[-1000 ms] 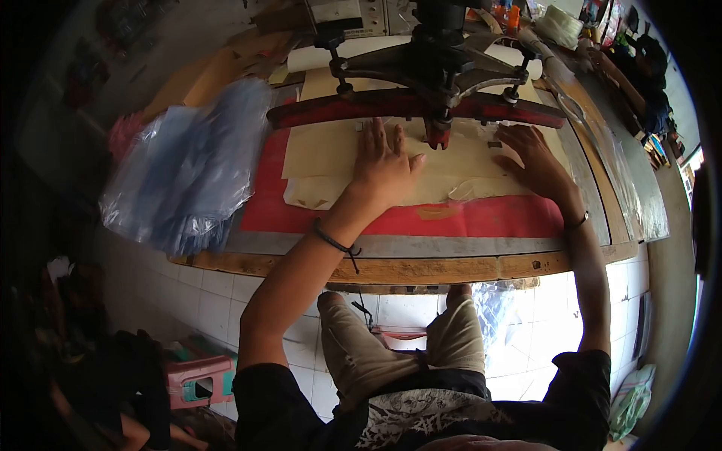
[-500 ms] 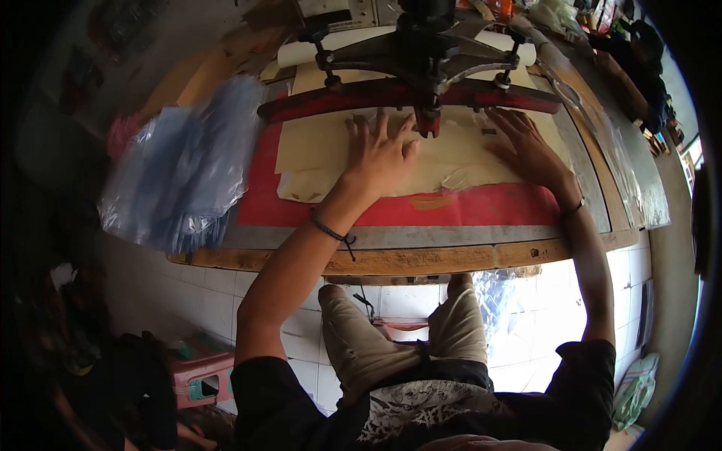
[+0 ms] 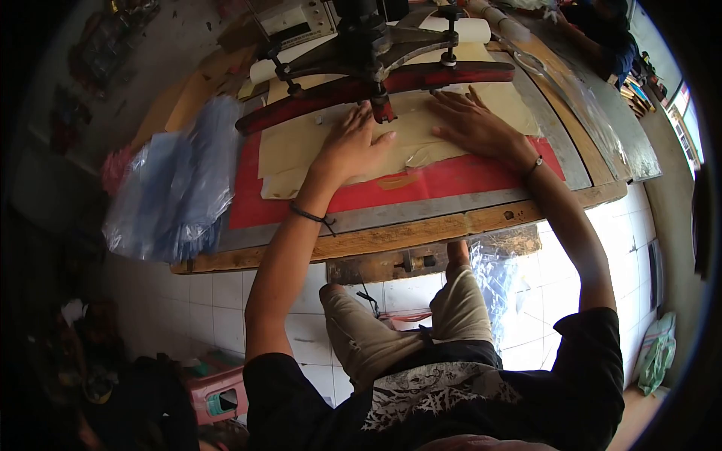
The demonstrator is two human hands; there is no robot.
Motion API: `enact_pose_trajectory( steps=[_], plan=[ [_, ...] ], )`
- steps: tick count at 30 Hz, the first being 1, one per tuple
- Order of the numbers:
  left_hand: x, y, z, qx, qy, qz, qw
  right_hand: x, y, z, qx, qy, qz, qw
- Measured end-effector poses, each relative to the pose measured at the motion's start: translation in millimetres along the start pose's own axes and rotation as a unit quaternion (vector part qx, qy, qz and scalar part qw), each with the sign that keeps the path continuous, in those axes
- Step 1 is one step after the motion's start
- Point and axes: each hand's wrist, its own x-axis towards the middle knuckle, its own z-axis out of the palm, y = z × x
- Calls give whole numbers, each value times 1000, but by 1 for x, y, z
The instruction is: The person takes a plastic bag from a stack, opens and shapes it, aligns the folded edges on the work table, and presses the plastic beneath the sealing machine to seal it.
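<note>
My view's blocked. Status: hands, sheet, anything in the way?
Left hand, right hand palm-down on tan sheet. Lies over red sheet. Dark red bar above, near both hands.

1. I see my easiest way in from the front, over the red sheet [image 3: 466,177], passing between the left hand [image 3: 352,146] and the right hand [image 3: 481,131].
2. That gap narrows between the thumbs, and the red-tipped prong [image 3: 385,115] stands at its far end.
3. The long bar [image 3: 323,92] crosses just by the fingertips (I cannot judge the height beneath it).
4. On the left, plastic bags [image 3: 169,188] obstruct a side approach.
5. On the right, I have passage over the grey board [image 3: 558,124].
</note>
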Motion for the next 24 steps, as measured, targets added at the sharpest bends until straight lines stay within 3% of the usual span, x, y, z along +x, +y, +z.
enact_pose_trajectory(
  steps=[7, 10, 13, 16, 24],
  plan=[
    [-9, 25, -6, 22, 70, 17, 997, 10, -2, 3, 22, 8, -48, 999],
    [-3, 25, 1, 110, 30, 13, 993, 14, -4, 10, 32, 29, -90, 995],
    [3, 26, 9, 101, 62, 53, 992, 14, -2, 13, 31, 20, -87, 995],
    [5, 36, 6, 134, 41, 16, 990, 14, -1, 12, 22, 17, -88, 996],
    [10, 38, 10, 162, 100, 34, 981, 13, 2, 18, 47, 22, -73, 996]
  ],
)
